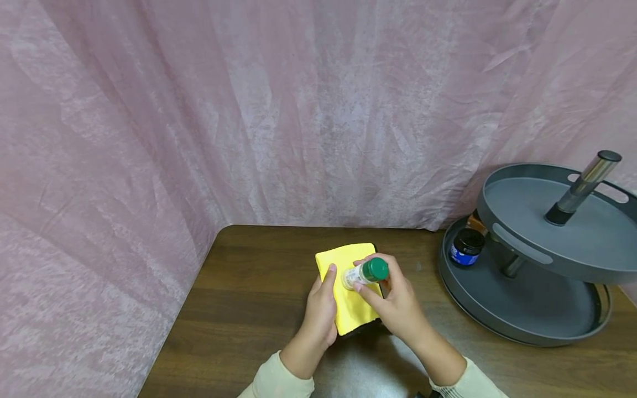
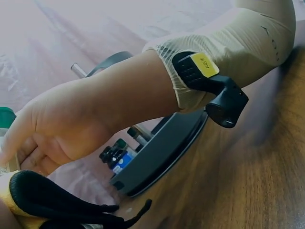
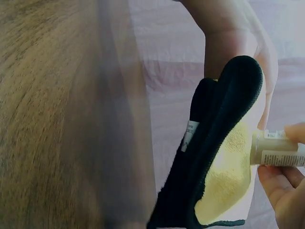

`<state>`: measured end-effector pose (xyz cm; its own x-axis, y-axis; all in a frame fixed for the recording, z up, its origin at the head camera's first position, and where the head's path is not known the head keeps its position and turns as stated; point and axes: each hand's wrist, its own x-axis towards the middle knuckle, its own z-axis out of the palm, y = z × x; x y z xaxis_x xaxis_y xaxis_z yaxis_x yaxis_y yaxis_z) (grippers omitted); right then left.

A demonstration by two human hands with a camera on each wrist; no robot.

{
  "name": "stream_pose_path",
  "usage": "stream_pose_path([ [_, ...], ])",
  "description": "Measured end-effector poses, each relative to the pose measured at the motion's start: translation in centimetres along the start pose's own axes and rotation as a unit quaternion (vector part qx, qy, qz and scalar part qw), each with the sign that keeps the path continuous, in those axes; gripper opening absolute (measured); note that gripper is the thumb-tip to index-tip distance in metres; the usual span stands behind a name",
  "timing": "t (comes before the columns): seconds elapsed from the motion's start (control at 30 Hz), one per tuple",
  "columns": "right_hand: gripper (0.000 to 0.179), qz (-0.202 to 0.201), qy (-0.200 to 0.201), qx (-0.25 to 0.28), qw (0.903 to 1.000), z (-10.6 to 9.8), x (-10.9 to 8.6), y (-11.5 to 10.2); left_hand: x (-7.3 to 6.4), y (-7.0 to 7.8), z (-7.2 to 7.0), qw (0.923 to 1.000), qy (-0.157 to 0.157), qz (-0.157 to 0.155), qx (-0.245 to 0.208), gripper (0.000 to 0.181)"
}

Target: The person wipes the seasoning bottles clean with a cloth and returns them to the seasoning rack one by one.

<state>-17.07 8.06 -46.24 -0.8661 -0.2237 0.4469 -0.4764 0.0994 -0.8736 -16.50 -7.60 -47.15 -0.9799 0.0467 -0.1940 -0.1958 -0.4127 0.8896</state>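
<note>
A folded cloth, yellow on the face and black on its other side, is held above the table by my left hand, the thumb lying on top. My right hand grips a small clear jar with a green cap and a white label. The jar lies tilted, its base against the yellow face of the cloth. In the right wrist view, the jar's label shows a barcode, and the cloth is folded over in layers with a small white tag.
To the right stands a grey two-tier round tray with a metal post. On its lower tier sit a dark jar with a blue label and a brown item. A pink curtain hangs behind the wooden table.
</note>
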Motion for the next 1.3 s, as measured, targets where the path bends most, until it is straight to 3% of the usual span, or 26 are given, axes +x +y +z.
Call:
stream_pose_path([
  [0.23, 0.047, -0.012, -0.02, -0.032, 0.9992, -0.4, 0.0, 0.2, 0.1, 0.0, 0.0, 0.9999, 0.011, 0.006, -0.009, 0.051],
  [0.6, 0.047, -0.025, 0.051, -0.088, 0.9945, -1.0, 0.5, 0.4, 0.0, 0.1, 0.1, 0.9998, 0.02, 0.002, -0.006, 0.05],
  [1.0, 0.053, -0.038, 0.079, -0.051, 0.9949, -1.2, 0.6, 0.4, -0.1, 0.0, 0.3, 0.9998, 0.006, -0.007, 0.02, 0.05],
  [1.3, 0.049, -0.029, 0.022, -0.049, 0.9981, -0.9, 0.3, 0.4, -0.1, 0.0, 0.0, 0.9994, -0.022, -0.008, 0.025, 0.051],
])
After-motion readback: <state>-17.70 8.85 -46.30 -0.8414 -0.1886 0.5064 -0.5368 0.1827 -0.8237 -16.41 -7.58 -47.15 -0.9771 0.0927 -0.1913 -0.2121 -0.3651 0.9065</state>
